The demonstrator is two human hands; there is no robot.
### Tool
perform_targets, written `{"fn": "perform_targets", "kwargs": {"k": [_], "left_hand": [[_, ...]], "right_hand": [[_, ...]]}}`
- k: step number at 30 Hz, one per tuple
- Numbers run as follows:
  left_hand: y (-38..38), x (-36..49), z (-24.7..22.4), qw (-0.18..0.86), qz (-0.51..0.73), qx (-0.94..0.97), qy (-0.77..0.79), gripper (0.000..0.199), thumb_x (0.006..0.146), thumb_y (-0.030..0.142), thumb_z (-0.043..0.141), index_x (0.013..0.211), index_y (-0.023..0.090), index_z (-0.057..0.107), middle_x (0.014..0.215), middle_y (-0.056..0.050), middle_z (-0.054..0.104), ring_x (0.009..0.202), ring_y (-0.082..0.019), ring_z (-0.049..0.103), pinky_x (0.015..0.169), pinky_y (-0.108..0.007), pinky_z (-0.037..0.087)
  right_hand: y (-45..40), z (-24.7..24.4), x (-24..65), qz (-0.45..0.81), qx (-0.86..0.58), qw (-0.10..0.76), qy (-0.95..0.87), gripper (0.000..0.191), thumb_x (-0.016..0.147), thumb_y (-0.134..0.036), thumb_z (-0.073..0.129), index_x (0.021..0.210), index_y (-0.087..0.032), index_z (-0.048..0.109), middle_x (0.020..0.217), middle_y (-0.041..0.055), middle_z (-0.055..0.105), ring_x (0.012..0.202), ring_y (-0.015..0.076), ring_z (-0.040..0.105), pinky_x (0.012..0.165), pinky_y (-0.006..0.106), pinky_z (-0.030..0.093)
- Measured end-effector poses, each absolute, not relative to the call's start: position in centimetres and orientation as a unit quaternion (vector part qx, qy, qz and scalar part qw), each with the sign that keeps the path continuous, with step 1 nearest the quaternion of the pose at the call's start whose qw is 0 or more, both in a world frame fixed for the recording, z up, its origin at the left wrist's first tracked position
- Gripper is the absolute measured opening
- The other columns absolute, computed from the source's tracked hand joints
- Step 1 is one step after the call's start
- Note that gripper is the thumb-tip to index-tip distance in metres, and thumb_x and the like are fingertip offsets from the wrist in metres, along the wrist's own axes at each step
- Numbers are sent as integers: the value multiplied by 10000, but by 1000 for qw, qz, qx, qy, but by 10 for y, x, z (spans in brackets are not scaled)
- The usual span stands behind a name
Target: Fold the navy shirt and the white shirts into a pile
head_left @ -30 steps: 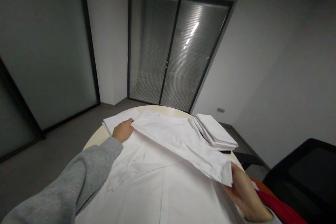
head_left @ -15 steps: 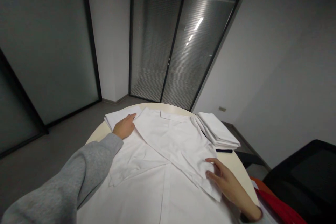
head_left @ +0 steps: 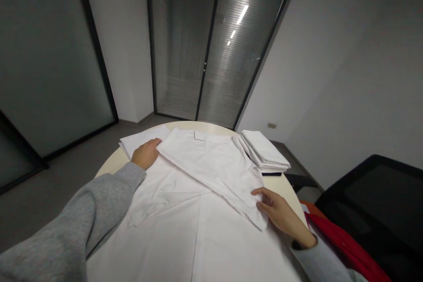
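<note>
Across the round table [head_left: 282,187], white garment [head_left: 224,244] lies flat between the hands, long axis near to far. Its folded-over flap [head_left: 214,163] has a free edge slanting from left hand [head_left: 145,153], far left, to right hand [head_left: 276,209], near right. Right hand is nearer the flap's low end: fingers loosely parted, tips at its edge. Left fingertips sit at the upper corner; can't tell if pinching. Folded white stack [head_left: 264,150] beyond right hand. Vs 1 s ago: flap end lowered, right grip loosened, left hand still at its corner
</note>
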State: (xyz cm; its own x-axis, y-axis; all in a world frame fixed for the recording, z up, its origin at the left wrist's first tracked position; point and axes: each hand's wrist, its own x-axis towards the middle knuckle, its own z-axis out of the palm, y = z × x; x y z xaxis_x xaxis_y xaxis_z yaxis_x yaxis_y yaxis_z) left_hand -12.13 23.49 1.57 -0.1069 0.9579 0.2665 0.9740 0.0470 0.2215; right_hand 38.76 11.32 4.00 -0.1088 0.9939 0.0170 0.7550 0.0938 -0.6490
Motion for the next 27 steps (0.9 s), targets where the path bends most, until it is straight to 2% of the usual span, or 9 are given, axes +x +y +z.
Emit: {"fn": "perform_targets", "kwargs": {"k": [3,6,10,13,16,18,21,23,27], "left_hand": [[237,-123,14,19,-175,-675,-717,500,890,134,441,1346,265,599,1367,-59,695,1168,-278,689,891,-376,542],[238,-124,14,20,-168,-685,-709,483,884,139,447,1319,263,618,1344,-59,711,1178,-277,685,890,-370,537],[238,-126,13,24,-163,-695,-700,464,867,145,468,1276,268,648,1309,-44,732,1164,-274,689,884,-364,534],[237,-126,12,29,-161,-704,-691,439,852,149,493,1237,267,669,1269,-41,745,1141,-262,694,886,-347,529],[237,-126,12,34,-158,-705,-690,421,856,163,510,1229,267,676,1255,-49,748,1124,-257,697,881,-337,526],[236,-125,14,36,-157,-702,-694,418,863,166,507,1232,264,677,1256,-58,747,1118,-264,698,873,-347,528],[235,-122,16,35,-156,-699,-697,433,862,149,491,1239,258,674,1257,-65,745,1127,-273,694,874,-362,533],[235,-120,16,30,-157,-699,-697,451,860,140,484,1252,259,671,1265,-66,743,1136,-275,692,890,-369,537],[236,-123,13,8,-156,-703,-694,530,848,152,488,1344,251,646,1344,-73,715,1186,-272,675,974,-375,532]], "right_hand": [[108,43,388,268,-641,201,-690,393,715,-302,567,1072,-214,704,662,-57,461,615,154,467,594,284,349],[106,51,387,315,-646,185,-671,342,705,-310,561,1006,-209,689,644,-63,449,544,133,438,531,272,324],[102,62,388,458,-628,229,-587,272,733,-376,561,939,-215,635,611,-78,410,485,115,376,462,253,291],[97,60,394,508,-612,262,-546,220,723,-364,576,894,-229,607,609,-71,432,503,111,386,469,240,280],[93,50,402,473,-626,225,-577,218,715,-406,580,846,-234,605,607,-64,435,498,116,377,464,248,279],[92,42,405,420,-627,177,-632,236,724,-437,567,820,-228,622,634,-44,487,525,132,417,492,264,325],[89,37,404,340,-603,134,-709,225,770,-405,521,795,-217,642,755,13,630,707,184,566,669,298,432],[88,39,400,309,-594,105,-735,192,770,-358,499,760,-218,630,765,23,660,778,202,597,744,309,433],[88,47,396,309,-596,63,-738,157,742,-335,498,710,-218,598,700,12,619,702,186,567,663,285,420]]}}
